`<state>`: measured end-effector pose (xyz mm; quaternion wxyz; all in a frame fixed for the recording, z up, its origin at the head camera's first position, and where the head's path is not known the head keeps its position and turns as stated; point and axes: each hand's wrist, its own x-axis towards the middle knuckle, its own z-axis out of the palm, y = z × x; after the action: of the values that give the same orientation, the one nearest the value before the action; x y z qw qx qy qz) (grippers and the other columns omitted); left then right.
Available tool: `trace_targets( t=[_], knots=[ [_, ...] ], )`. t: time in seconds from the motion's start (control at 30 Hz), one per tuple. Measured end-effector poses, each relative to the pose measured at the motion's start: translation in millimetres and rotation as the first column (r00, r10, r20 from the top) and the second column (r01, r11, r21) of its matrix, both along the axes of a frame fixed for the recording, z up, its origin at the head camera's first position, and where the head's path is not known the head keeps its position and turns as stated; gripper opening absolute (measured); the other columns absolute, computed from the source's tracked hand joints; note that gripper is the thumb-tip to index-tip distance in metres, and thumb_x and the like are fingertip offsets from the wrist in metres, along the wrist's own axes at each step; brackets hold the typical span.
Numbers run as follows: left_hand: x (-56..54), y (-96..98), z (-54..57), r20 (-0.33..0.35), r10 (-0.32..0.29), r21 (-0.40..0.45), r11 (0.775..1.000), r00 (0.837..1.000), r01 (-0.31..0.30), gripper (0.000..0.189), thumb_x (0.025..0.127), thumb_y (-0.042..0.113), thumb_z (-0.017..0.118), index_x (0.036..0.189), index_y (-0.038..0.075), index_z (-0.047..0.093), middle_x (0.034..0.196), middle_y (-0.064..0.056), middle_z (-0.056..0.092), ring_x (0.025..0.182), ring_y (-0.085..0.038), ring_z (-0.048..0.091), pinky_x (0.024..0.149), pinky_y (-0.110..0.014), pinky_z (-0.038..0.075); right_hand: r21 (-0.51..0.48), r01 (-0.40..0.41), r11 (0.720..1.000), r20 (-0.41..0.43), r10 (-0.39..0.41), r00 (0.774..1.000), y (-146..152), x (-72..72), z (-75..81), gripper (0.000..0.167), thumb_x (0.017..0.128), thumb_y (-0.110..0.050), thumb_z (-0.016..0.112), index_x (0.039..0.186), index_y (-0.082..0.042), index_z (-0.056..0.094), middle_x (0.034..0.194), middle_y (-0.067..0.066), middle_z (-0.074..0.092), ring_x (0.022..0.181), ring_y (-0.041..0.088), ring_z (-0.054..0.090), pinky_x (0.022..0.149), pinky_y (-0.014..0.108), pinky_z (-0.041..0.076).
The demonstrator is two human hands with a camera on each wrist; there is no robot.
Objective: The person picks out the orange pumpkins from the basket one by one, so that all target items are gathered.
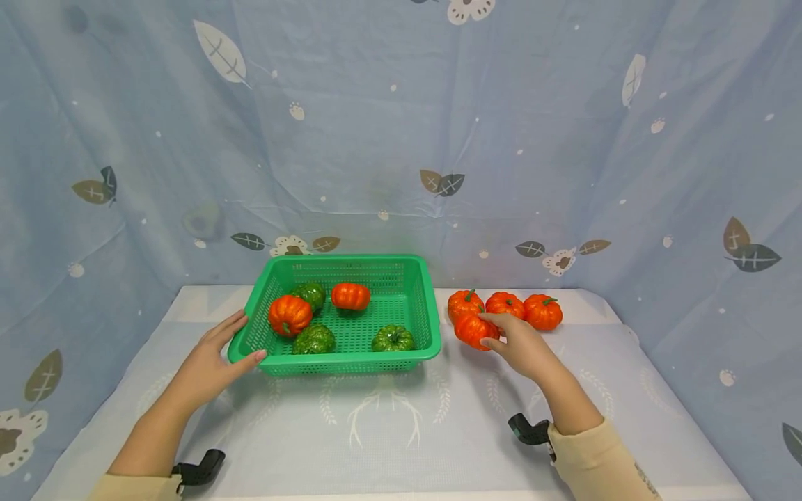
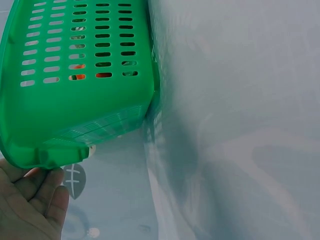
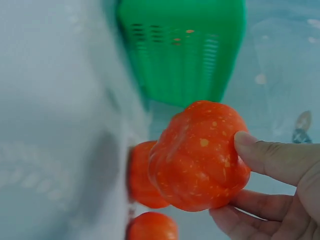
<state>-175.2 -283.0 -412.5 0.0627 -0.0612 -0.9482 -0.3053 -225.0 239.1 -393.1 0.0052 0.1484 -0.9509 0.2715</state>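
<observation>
A green plastic basket [image 1: 376,358] stands on the table, holding two orange pumpkins [image 1: 290,315] and several green ones [image 1: 393,338]. My left hand [image 1: 209,362] rests at the basket's left end, thumb at the front rim and fingers along the side; the left wrist view shows its fingertips against the rim. To the right of the basket, my right hand [image 1: 519,344] pinches an orange pumpkin [image 3: 200,157] between thumb and fingers. That pumpkin overlaps the one behind it in the head view.
Behind the held pumpkin, three more orange pumpkins [image 1: 543,312] sit in a row near the table's back edge. A pale patterned cloth covers the table [image 1: 388,445]. Blue printed curtain [image 1: 363,139] hangs behind and at both sides.
</observation>
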Motion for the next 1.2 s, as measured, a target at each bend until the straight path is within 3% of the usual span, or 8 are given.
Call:
trace_targets(
  t=[0.37, 0.8, 1.0, 1.2],
  knots=[
    [-0.9, -0.4, -0.9, 0.001, -0.002, 0.015, 1.0, 1.0, 0.002, 0.094, 0.091, 0.051, 0.07, 0.156, -0.003, 0.028, 0.163, -0.022, 0.021, 0.142, -0.056, 0.02, 0.099, -0.08, 0.026, 0.051, -0.023, 0.998, -0.035, 0.025, 0.999, 3.8, -5.5, -23.8, 0.052, 0.087, -0.006, 0.077, 0.137, -0.002, 0.061, 0.137, 0.02, 0.059, 0.129, 0.043, 0.051, 0.105, 0.058, 0.042],
    [-1.8, -1.1, -1.6, 0.001, -0.002, 0.002, 1.0, 1.0, 0.002, 0.094, 0.091, 0.051, 0.07, 0.156, -0.002, 0.028, 0.163, -0.021, 0.021, 0.142, -0.056, 0.021, 0.099, -0.08, 0.026, 0.054, -0.037, 0.998, -0.093, 0.042, 0.995, 2.5, -6.8, -35.0, 0.051, 0.079, -0.001, 0.083, 0.128, -0.002, 0.068, 0.139, 0.023, 0.057, 0.129, 0.045, 0.05, 0.107, 0.06, 0.04],
    [-2.1, -1.3, -1.3, -0.003, -0.006, 0.005, 1.0, 1.0, 0.006, 0.093, 0.092, 0.048, 0.071, 0.156, -0.003, 0.028, 0.163, -0.022, 0.021, 0.141, -0.057, 0.021, 0.099, -0.08, 0.026, 0.024, -0.042, 0.999, -0.112, 0.045, 0.993, 4.5, -5.4, -37.3, 0.037, 0.077, -0.002, 0.085, 0.112, -0.003, 0.072, 0.135, 0.021, 0.06, 0.127, 0.042, 0.053, 0.106, 0.058, 0.041],
    [-1.9, -2.0, -2.5, -0.01, -0.011, 0.005, 1.0, 1.0, 0.011, 0.091, 0.092, 0.045, 0.072, 0.155, -0.004, 0.029, 0.163, -0.023, 0.022, 0.141, -0.057, 0.022, 0.099, -0.08, 0.026, -0.024, 0.025, 0.999, -0.057, -0.026, 0.998, 6.6, -3.5, -34.8, 0.03, 0.08, -0.007, 0.084, 0.105, -0.01, 0.066, 0.125, 0.015, 0.064, 0.111, 0.039, 0.061, 0.095, 0.054, 0.051]
  ],
)
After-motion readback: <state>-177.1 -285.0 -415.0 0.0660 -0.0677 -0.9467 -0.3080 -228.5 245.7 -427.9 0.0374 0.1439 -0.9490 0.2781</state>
